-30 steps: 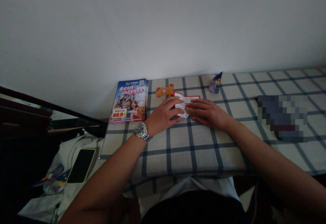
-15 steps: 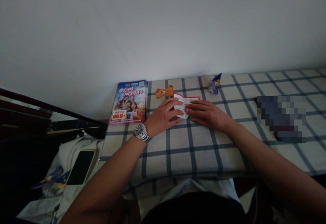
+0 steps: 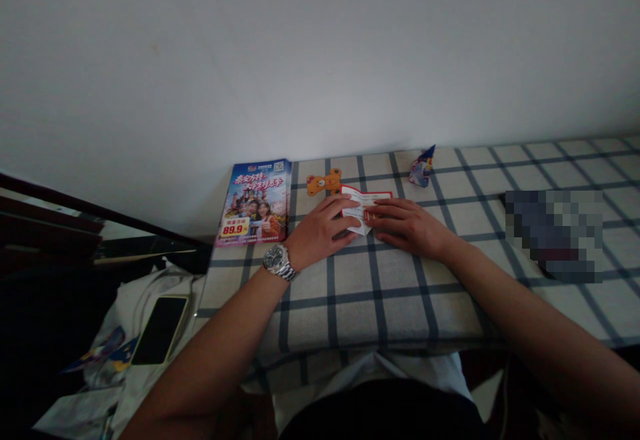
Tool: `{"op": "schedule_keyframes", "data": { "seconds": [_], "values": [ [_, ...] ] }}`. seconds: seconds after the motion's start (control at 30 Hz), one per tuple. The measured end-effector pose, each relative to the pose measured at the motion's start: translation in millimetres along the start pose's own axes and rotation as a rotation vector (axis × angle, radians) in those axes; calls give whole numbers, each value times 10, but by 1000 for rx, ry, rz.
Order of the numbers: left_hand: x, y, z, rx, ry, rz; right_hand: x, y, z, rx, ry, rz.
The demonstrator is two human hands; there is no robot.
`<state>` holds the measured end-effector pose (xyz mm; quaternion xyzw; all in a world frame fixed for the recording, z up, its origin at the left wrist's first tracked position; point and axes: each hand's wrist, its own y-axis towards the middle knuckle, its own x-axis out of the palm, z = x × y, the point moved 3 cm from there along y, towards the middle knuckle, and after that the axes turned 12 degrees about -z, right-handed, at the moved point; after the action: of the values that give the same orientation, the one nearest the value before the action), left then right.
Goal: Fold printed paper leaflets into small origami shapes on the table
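On the checked tablecloth lies a small folded paper leaflet [image 3: 357, 212] with a white printed inside, a red border and a pointed lower end. My left hand [image 3: 325, 225], a metal watch on its wrist, rests its spread fingers over the leaflet's left part. From the other side, my right hand [image 3: 407, 227] lays its stretched fingers across the right part. Both hands touch the paper from above and cover some of it; the undersides of the fingers are hidden. Just behind my left hand is an orange bear picture [image 3: 324, 182].
A stack of colourful flyers [image 3: 255, 201] lies at the table's left end. A folded blue patterned paper piece [image 3: 423, 167] stands near the wall. Farther right is a pixelated dark item [image 3: 553, 237]. A phone [image 3: 161, 330] lies on white cloth below left.
Both hands and the leaflet look almost the same. The whole view has shifted very slightly, with the surrounding objects a little lower in the picture.
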<state>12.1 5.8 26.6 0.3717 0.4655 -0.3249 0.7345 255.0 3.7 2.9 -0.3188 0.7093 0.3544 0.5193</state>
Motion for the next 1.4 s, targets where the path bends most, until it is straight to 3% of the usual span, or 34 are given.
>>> {"op": "schedule_keyframes", "data": {
  "seconds": [0.2, 0.57, 1.4],
  "values": [
    [13, -20, -19, -75, 25, -52, -4, 4, 2, 5, 15, -4],
    [117, -13, -23, 71, -1, -100, 14, 0, 14, -25, 10, 24],
    [101, -30, 57, 62, 53, -137, -3, 15, 12, -28, 32, 23]
  ]
}}
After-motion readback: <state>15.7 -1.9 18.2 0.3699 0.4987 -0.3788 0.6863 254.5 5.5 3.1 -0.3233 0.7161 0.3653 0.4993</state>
